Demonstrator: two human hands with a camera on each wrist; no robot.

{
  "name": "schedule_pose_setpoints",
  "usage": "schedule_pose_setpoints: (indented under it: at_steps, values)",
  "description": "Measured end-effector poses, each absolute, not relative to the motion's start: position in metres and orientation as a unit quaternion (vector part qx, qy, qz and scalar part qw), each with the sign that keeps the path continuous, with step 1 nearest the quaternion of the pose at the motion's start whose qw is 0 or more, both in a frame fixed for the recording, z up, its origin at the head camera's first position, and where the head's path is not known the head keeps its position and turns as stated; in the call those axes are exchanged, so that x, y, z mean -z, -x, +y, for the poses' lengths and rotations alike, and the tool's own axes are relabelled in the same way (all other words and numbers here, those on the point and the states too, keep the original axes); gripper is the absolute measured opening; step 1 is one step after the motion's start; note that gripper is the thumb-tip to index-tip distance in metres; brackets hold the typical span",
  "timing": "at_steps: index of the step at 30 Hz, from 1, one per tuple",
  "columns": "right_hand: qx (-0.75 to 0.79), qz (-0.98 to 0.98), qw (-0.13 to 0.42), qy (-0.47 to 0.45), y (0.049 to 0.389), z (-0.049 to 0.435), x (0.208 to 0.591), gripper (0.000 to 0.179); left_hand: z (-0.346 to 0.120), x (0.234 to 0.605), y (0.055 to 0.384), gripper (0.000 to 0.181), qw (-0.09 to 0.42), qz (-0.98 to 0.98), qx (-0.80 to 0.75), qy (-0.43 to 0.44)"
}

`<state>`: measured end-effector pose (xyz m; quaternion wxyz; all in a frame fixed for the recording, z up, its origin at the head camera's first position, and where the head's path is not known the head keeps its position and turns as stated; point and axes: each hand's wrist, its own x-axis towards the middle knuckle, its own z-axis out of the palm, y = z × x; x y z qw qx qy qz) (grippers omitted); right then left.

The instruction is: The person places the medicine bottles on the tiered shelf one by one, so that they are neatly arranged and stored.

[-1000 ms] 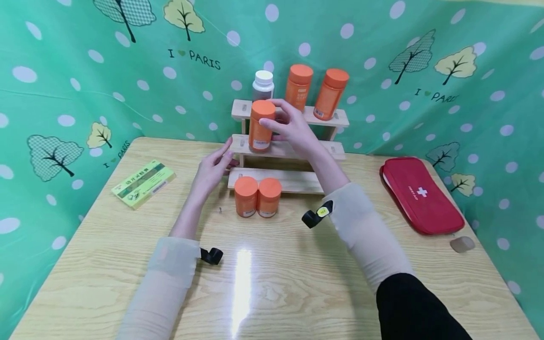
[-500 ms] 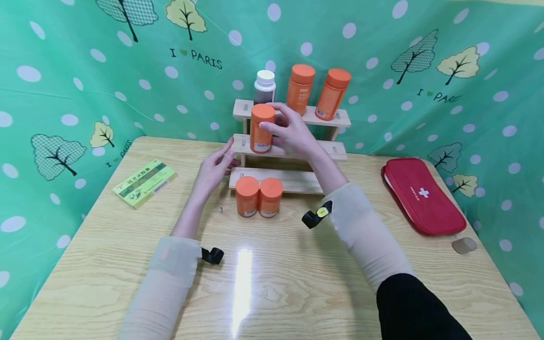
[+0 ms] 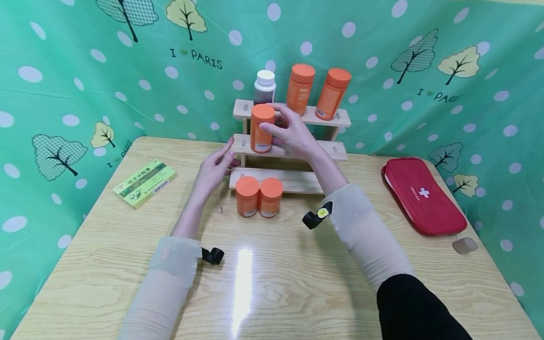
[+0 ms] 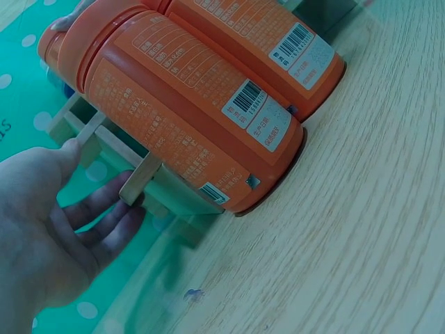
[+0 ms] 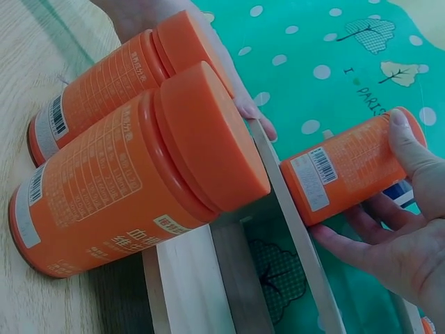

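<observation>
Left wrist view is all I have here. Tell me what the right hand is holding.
Observer: The right hand holds an orange jar at the left part of the middle shelf.
Operator: Go up one level. List what stands there, left to right.
Observer: On the top shelf, a white-capped bottle, then two more orange jars.
Operator: Now report what is far over to the right.
Observer: A red first aid pouch with a white cross lies on the table.
</observation>
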<state>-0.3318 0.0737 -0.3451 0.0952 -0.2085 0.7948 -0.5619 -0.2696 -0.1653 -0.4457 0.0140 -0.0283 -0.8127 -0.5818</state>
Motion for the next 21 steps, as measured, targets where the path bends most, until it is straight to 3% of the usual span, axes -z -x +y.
schedule_pose_setpoints:
  at_steps: [14,21]
  values:
    - [0.570,0.793,0.104,0.187,0.325,0.078,0.352,0.075,-0.165,0.444,0.269,0.054,0.013,-0.817,0.576,0.030]
    - [0.602,0.772,0.085,0.185,0.312,0.086,0.363,0.066,-0.166,0.444,0.269,0.054,0.014,-0.819,0.573,0.027]
